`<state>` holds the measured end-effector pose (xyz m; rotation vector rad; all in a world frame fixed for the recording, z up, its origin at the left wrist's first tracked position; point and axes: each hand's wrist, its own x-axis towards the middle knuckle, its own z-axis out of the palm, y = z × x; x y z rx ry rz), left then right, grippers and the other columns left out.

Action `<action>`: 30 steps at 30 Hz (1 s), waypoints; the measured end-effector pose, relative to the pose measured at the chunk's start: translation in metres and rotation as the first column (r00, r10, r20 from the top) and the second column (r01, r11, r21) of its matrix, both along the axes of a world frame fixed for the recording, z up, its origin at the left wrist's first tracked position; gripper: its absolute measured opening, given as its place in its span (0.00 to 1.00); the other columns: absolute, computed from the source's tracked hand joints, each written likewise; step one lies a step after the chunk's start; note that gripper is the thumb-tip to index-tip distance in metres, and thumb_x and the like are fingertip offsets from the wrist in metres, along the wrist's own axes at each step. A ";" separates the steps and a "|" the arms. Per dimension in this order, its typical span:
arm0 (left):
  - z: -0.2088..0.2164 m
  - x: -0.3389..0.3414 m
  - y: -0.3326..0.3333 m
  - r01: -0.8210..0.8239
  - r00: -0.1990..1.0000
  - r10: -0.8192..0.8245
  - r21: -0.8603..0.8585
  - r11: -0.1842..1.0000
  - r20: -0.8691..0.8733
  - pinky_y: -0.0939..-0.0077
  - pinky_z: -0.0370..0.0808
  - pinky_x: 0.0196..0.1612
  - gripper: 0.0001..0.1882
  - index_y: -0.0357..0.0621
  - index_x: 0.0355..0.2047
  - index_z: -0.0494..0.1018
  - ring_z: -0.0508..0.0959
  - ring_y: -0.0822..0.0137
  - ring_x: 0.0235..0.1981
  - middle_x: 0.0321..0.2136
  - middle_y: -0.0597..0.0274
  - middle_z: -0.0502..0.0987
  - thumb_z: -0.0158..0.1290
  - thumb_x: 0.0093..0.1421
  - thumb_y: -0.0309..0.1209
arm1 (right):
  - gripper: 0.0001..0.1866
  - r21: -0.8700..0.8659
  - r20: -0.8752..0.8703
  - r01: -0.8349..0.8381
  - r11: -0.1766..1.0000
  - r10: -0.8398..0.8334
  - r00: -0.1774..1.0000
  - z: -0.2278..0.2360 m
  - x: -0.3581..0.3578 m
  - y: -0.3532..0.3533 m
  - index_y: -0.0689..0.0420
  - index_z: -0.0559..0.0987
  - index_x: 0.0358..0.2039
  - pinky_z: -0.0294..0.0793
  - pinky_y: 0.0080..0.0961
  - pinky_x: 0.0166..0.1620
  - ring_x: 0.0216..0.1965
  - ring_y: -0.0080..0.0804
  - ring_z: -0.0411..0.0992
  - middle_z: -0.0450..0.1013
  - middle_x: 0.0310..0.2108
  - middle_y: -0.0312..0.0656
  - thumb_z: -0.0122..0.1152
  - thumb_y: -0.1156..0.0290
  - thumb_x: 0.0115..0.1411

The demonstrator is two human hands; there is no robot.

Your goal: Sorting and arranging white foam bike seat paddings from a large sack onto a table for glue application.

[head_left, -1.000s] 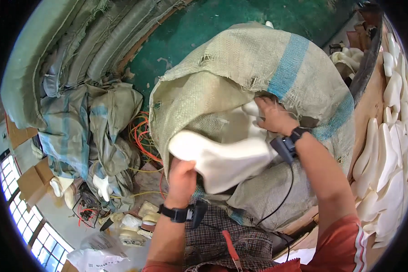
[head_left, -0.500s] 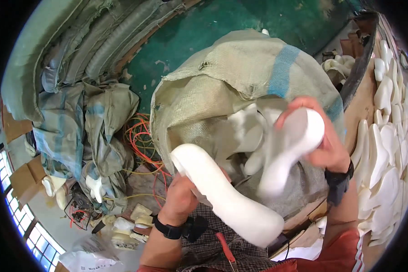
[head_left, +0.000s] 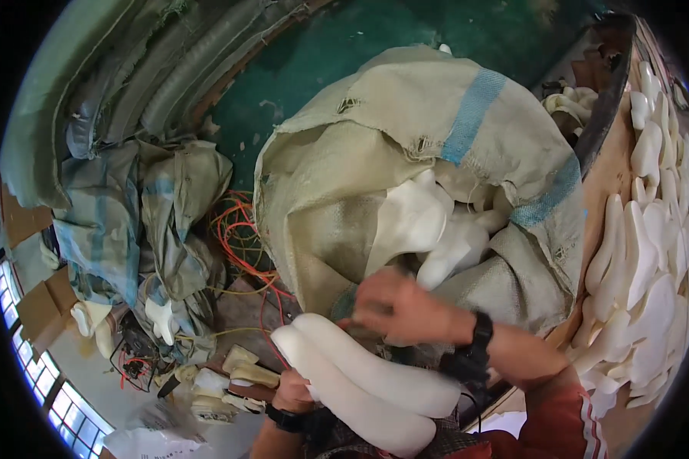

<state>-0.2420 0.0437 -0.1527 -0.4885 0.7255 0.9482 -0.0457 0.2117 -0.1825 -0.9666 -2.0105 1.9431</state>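
While the left hand point(head_left: 295, 392) grips two white foam shoe lasts point(head_left: 360, 382) from below, fingers wrapped round them, the right hand point(head_left: 394, 306) reaches across over them, blurred; whether it is spread or pinching, I cannot tell. Just beyond, an open woven sack point(head_left: 406, 145) holds more white forms point(head_left: 417, 222). Orange cable point(head_left: 233, 229) lies left of the sack.

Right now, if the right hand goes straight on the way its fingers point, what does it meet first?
The right hand points left, toward the sack's near rim; it probably meets that woven cloth first, though depth is unclear.
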 end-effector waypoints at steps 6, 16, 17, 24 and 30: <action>0.007 0.019 0.029 0.020 0.990 0.008 0.193 0.981 -0.144 0.48 0.61 0.60 0.61 0.37 0.61 0.53 0.68 0.47 0.55 0.52 0.51 0.70 0.58 0.38 0.70 | 0.34 -0.009 0.881 0.266 0.964 -0.118 0.457 -0.151 0.090 0.087 0.64 0.71 0.50 0.71 0.33 0.50 0.49 0.48 0.71 0.73 0.47 0.55 0.64 0.54 0.48; 0.000 0.035 0.015 -0.262 0.961 0.255 -0.051 0.964 -0.109 0.51 0.62 0.60 0.57 0.40 0.59 0.57 0.68 0.48 0.55 0.54 0.48 0.66 0.55 0.38 0.68 | 0.16 0.184 0.413 0.653 0.735 -0.660 0.627 0.031 0.140 0.065 0.66 0.74 0.40 0.72 0.24 0.38 0.34 0.27 0.72 0.74 0.33 0.43 0.62 0.72 0.52; 0.010 0.041 0.039 -0.268 0.962 0.263 -0.070 0.961 -0.070 0.54 0.64 0.58 0.55 0.39 0.58 0.58 0.67 0.48 0.55 0.54 0.48 0.66 0.55 0.39 0.67 | 0.17 0.239 0.385 0.669 0.704 -0.701 0.600 0.068 0.137 0.056 0.65 0.71 0.44 0.73 0.24 0.42 0.38 0.27 0.72 0.73 0.38 0.42 0.61 0.73 0.55; 0.032 0.066 0.116 -0.269 0.958 0.265 -0.022 0.963 -0.112 0.59 0.64 0.58 0.50 0.40 0.57 0.59 0.64 0.51 0.57 0.56 0.50 0.63 0.56 0.43 0.65 | 0.24 0.280 0.254 0.313 0.907 -0.385 0.887 0.130 0.093 -0.023 0.59 0.70 0.44 0.68 0.29 0.42 0.40 0.41 0.68 0.67 0.39 0.47 0.66 0.76 0.45; 0.022 0.021 0.057 -0.252 0.918 0.241 0.007 0.968 -0.314 0.56 0.60 0.61 0.47 0.44 0.59 0.58 0.61 0.55 0.60 0.59 0.55 0.61 0.54 0.48 0.63 | 0.25 -0.099 0.016 0.165 0.981 -0.164 0.986 0.087 0.051 -0.025 0.60 0.70 0.45 0.65 0.38 0.51 0.46 0.50 0.66 0.66 0.43 0.50 0.66 0.77 0.44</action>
